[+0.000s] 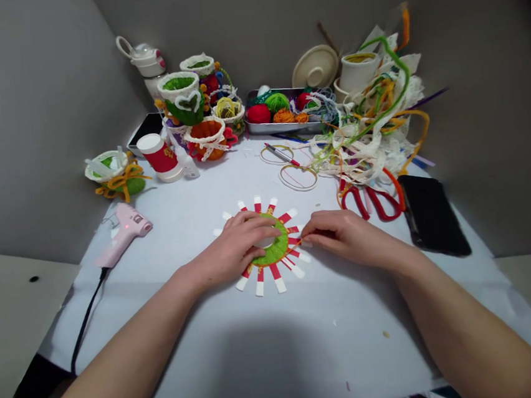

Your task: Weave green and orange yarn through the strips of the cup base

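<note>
On the white-covered table lies a cut paper cup (277, 279), its red and white strips fanned out flat like rays. Green yarn (278, 248) forms a ring around its middle. My left hand (241, 242) rests on the left side of this ring, fingers spread over it. At the right edge, my right hand (332, 233) pinches an orange yarn strand (297, 244) between thumb and fingertips. The strand runs along the lower rim of the green ring. My left palm hides part of the cup's left strips.
A pink glue gun (125, 234) lies left, its cord trailing forward. Red-handled scissors (374, 204) and a black phone (433, 214) lie right. Behind are yarn-covered cups (207, 136), a red-and-white paper cup (161, 158), a metal tray (261, 128) of yarn balls and tangled lace (359, 152).
</note>
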`<state>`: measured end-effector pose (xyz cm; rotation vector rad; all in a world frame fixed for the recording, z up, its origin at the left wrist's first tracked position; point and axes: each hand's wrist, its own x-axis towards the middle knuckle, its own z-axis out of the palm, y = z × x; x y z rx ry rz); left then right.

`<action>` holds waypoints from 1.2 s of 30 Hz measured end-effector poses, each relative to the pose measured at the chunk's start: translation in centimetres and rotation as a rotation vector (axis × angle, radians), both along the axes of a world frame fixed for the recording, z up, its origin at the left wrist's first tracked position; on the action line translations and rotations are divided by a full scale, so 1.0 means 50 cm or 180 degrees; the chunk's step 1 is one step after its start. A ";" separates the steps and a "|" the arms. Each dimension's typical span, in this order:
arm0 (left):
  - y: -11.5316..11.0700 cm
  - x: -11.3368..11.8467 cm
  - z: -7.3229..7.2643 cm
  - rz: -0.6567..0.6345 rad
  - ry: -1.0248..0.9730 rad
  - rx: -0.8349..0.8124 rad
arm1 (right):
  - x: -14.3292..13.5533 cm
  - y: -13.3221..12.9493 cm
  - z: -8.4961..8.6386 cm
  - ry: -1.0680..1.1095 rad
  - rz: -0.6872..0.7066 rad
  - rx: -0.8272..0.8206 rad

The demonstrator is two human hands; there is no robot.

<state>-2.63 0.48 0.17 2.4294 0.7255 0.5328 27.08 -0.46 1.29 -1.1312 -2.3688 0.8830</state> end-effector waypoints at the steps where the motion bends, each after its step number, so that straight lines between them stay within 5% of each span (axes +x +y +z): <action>1: 0.002 -0.003 0.001 -0.0004 0.0017 -0.0025 | -0.001 -0.005 0.002 0.0012 0.0034 -0.0031; 17: 0.016 -0.022 -0.002 -0.0366 -0.0053 -0.0385 | -0.008 -0.057 0.011 -0.0033 0.0599 0.0541; 27: 0.022 -0.024 0.012 -0.0476 -0.0024 -0.0433 | -0.026 -0.121 0.035 -0.0786 0.0869 0.1378; 36: 0.024 -0.025 0.006 -0.0495 -0.0163 -0.0521 | -0.049 -0.161 0.011 -0.1114 0.0846 0.1735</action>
